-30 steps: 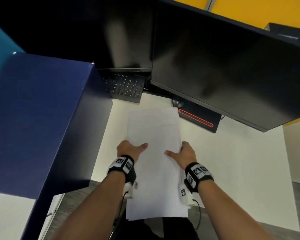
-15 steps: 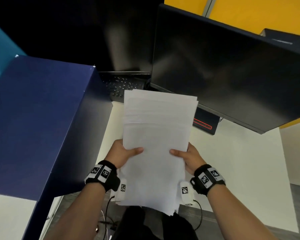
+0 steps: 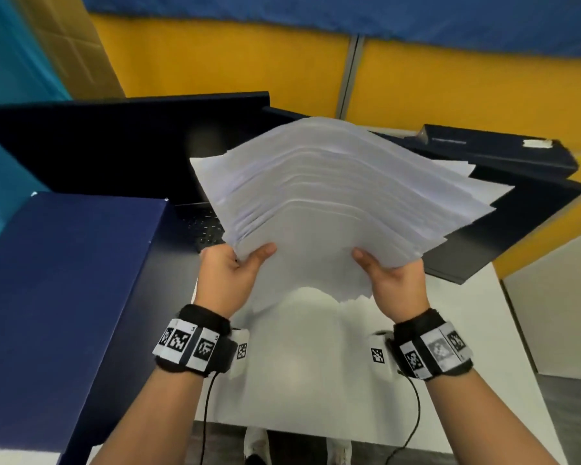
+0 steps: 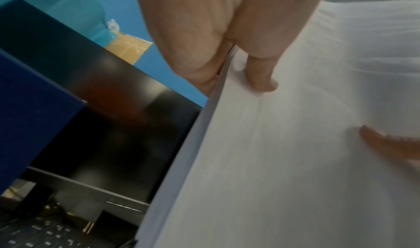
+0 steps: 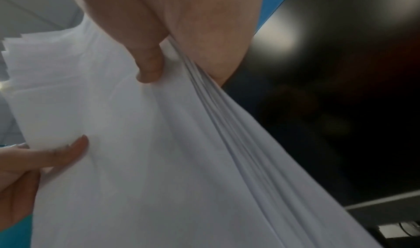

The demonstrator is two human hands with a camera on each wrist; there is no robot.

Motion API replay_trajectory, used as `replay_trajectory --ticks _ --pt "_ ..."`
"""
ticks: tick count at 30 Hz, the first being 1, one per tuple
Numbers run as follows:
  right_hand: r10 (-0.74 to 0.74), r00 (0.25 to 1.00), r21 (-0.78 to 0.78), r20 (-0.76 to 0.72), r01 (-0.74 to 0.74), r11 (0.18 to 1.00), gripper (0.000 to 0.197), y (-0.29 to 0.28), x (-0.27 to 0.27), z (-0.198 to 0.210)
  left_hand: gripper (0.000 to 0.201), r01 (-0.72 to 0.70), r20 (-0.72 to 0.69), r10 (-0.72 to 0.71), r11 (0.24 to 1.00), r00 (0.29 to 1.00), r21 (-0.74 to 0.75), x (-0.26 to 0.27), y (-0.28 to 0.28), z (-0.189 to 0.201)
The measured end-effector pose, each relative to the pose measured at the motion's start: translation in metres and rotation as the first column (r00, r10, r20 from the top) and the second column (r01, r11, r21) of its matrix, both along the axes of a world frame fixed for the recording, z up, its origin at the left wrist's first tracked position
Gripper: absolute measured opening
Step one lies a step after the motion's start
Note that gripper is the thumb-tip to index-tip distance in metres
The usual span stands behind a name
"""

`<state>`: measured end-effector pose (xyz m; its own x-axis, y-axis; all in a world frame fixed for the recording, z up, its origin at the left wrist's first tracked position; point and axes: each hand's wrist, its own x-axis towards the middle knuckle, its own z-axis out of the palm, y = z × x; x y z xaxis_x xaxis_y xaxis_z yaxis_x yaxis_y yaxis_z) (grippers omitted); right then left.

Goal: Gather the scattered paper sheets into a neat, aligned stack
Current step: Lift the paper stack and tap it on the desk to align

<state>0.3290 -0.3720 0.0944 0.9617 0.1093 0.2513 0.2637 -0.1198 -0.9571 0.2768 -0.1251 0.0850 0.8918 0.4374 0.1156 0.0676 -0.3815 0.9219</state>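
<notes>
Paper stack [image 3: 332, 209]: one, many sheets, uncountable; edges fanned, held above white desk [image 3: 302, 370]. Left hand [image 3: 228, 276] grasps 7 o'clock edge, right hand [image 3: 396, 283] 5 o'clock edge, thumbs on top. Monitors [image 3: 114, 146]: two, 12 o'clock. Yellow partition [image 3: 215, 58] behind. Left wrist view alone shows keyboard [image 4: 41, 234].

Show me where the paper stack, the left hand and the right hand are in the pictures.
paper stack [image 3: 332, 209], head view, middle of the top sheet.
left hand [image 3: 228, 276], head view, back of the hand.
right hand [image 3: 396, 283], head view, back of the hand.
</notes>
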Motion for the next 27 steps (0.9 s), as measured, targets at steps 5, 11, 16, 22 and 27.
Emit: replay_trajectory --ticks 5,11,16,22,27 --pt "0.007 0.985 -0.037 -0.172 -0.013 0.999 0.033 -0.014 0.004 -0.028 0.039 0.123 -0.025 -0.123 0.992 0.992 0.012 0.005 -0.012 -0.014" --pt "-0.043 0.957 -0.02 -0.288 0.039 0.999 0.037 -0.007 0.006 -0.052 0.01 0.044 -0.247 -0.067 0.994 0.967 -0.095 0.021 -0.02 -0.046" --pt "-0.057 0.998 -0.057 0.017 0.058 0.997 0.058 -0.005 0.005 -0.01 0.01 0.049 0.078 -0.053 0.997 0.996 0.051 0.016 -0.018 -0.013" --pt "-0.011 0.981 -0.052 -0.195 0.001 0.999 0.038 -0.027 0.003 -0.038 0.028 0.223 -0.11 -0.233 0.97 0.966 -0.097 0.011 -0.012 -0.028" --pt "-0.041 0.953 -0.074 -0.301 0.019 0.997 0.045 -0.02 0.008 -0.066 0.021 0.054 -0.26 -0.078 0.993 0.962 -0.101 0.023 -0.024 -0.061"
